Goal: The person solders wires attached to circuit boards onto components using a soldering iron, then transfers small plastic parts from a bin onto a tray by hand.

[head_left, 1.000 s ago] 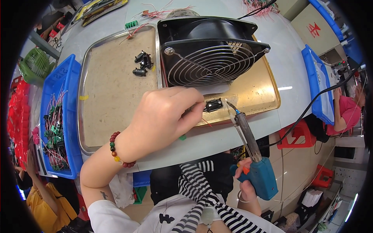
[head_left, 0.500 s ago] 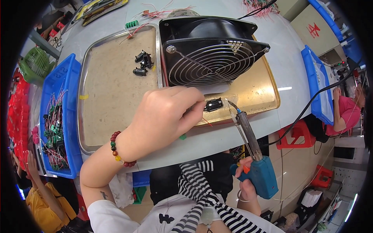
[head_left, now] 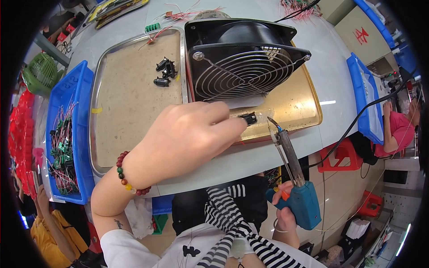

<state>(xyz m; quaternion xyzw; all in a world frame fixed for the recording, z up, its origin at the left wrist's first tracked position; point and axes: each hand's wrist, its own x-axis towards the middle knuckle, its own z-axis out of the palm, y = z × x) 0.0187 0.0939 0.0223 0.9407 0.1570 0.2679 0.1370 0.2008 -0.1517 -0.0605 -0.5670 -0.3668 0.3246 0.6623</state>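
Observation:
Over the front edge of a gold-coloured tray (head_left: 295, 105), my left hand (head_left: 190, 134) pinches a small black component (head_left: 249, 118). Most of that part is hidden by my fingers; its right end shows. My right hand (head_left: 286, 210) is wrapped round the teal handle of a soldering gun (head_left: 290, 161), whose tip points up and left, a short way right of the component and apart from it. Behind both stands a black fan (head_left: 246, 67) with a wire guard. Several like black components (head_left: 165, 71) lie in a metal-rimmed tray (head_left: 129, 120) to the left.
At far left stands a blue bin (head_left: 85, 169) of green boards and wires. A second blue bin (head_left: 368, 102) is at the right, with a black cable (head_left: 357, 118) running near it. Co-workers sit at both sides. A red stool (head_left: 342, 154) stands below the table.
My left hand has moved slightly right and covers more of the component. The soldering gun's tip has shifted a little right, away from the component.

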